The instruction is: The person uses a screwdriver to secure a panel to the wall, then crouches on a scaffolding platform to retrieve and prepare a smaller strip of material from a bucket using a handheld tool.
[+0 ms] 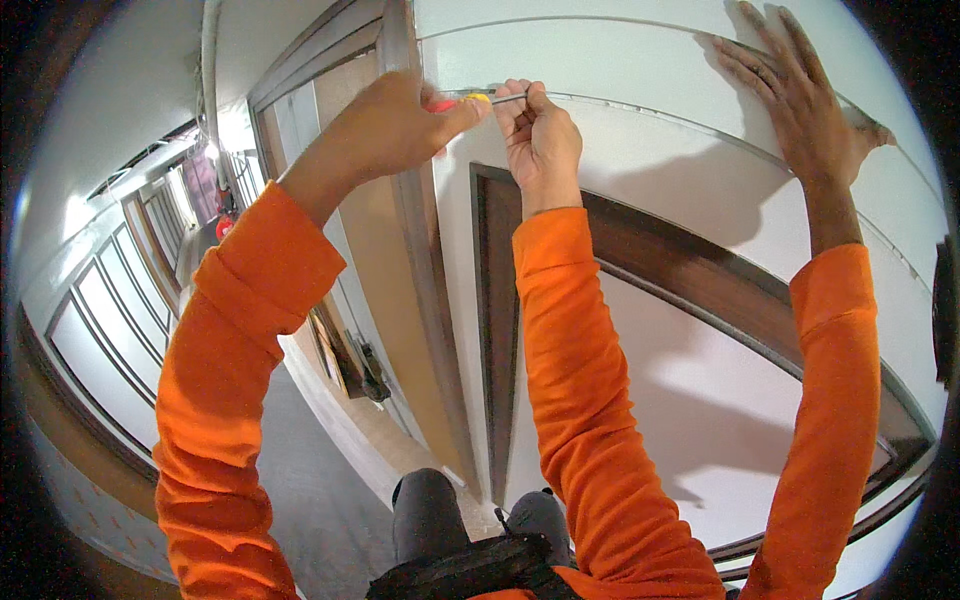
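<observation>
My left hand (405, 125) is closed around the red-and-yellow handle of a screwdriver (478, 99) at the top centre. Just right of it, my right hand (540, 140), palm toward me, has its fingers curled at the far end of the metal shaft, against a thin strip (650, 115) along the white wall (620, 60). Whatever sits at the tip is too small to make out. At the upper right, another person's hand (805, 110) in an orange sleeve lies against the wall with fingers spread.
A dark wooden door frame (640, 240) with a pale panel fills the lower right. A weathered wooden frame (420, 280) stands left of my right arm. A long corridor with a grey floor (320, 460) and panelled walls (110, 320) runs off to the left.
</observation>
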### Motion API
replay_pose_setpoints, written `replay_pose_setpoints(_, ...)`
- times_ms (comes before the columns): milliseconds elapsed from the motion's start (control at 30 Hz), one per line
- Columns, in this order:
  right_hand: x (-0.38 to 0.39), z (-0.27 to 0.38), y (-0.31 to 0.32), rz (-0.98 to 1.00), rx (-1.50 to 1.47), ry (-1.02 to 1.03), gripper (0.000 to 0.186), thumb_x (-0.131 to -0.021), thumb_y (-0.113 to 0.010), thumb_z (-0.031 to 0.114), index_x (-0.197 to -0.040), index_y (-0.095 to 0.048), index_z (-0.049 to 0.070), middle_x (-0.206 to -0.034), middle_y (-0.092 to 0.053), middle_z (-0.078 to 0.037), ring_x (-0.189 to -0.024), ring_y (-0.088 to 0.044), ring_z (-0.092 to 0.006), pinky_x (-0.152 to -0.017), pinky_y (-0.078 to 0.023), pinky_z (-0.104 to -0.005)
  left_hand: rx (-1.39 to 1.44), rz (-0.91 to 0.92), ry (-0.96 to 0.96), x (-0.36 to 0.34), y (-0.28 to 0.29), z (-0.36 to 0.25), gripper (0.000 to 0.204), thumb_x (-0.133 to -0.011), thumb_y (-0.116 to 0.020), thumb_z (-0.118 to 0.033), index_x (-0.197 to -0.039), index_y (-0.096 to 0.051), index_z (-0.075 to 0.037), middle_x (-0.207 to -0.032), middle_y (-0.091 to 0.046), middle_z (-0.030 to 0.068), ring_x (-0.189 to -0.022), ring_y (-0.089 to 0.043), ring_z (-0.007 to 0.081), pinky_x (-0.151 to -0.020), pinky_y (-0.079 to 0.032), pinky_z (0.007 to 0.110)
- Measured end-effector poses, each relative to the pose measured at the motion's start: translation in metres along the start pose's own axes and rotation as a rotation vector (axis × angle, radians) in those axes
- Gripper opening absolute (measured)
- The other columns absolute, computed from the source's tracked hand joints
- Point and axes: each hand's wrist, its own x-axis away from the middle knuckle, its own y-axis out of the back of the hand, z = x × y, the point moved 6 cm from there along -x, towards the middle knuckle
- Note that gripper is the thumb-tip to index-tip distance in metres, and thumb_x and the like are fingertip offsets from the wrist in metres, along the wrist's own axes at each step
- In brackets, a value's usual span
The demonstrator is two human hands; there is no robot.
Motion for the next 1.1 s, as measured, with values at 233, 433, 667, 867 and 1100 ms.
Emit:
replay_pose_setpoints(233, -0.008, -0.009, 0.0, 0.07, -0.065, -0.071, 0.026, -0.11, -0.039, 0.012, -0.116, -0.055, -0.008, -0.113, -0.064, -0.019, -0.1, -0.07, -0.0258, -0.084, -0.067, -0.0366, -0.43, -0.522, -0.703, 0.005, 0.014, -0.023, 0.051, -0.089, -0.073, -0.054, -0.106, -0.075, -0.006, -0.078, -0.071, 0.0096, -0.062, -0.063, 0.0179, -0.056, -0.05, 0.033)
replay_pose_setpoints(433, -0.043, -0.003, 0.015, -0.216, 0.038, -0.145, 0.028, -0.111, -0.039, 0.014, -0.116, -0.055, -0.008, -0.111, -0.063, -0.017, -0.102, -0.069, -0.0271, -0.088, -0.066, -0.0377, -0.077, -0.022, -0.023, -0.009, 0.006, -0.022, 0.045, -0.089, -0.073, -0.05, -0.107, -0.075, -0.009, -0.083, -0.073, 0.0142, -0.073, -0.069, 0.0306, -0.066, -0.053, 0.041)
replay_pose_setpoints(667, -0.004, 0.0, 0.006, -0.003, -0.138, -0.042, 0.026, -0.111, -0.04, 0.014, -0.113, -0.056, -0.006, -0.107, -0.063, -0.015, -0.1, -0.069, -0.0277, -0.092, -0.064, -0.0405, -0.082, -0.078, -0.031, -0.002, 0.001, -0.009, 0.04, -0.089, -0.071, -0.044, -0.092, -0.072, -0.004, -0.077, -0.069, 0.0168, -0.072, -0.068, 0.0349, -0.066, -0.053, 0.044)
replay_pose_setpoints(867, -0.001, -0.012, -0.005, 0.013, -0.294, -0.112, 0.025, -0.111, -0.039, 0.013, -0.11, -0.056, -0.005, -0.102, -0.064, -0.014, -0.095, -0.069, -0.028, -0.091, -0.064, -0.0408, -0.486, -0.559, -0.715, 0.007, 0.005, -0.019, 0.055, -0.091, -0.068, -0.06, -0.087, -0.074, -0.006, -0.072, -0.068, 0.01, -0.057, -0.059, 0.0218, -0.056, -0.047, 0.034)
replay_pose_setpoints(1100, -0.006, -0.002, 0.0, 0.004, -0.239, -0.086, 0.027, -0.111, -0.037, 0.013, -0.108, -0.056, -0.006, -0.099, -0.064, -0.015, -0.09, -0.069, -0.0279, -0.087, -0.065, -0.0409, 0.202, 0.261, 0.164, -0.011, -0.007, -0.005, 0.037, -0.088, -0.072, -0.042, -0.095, -0.073, -0.006, -0.075, -0.07, 0.0154, -0.062, -0.066, 0.0272, -0.056, -0.051, 0.041)
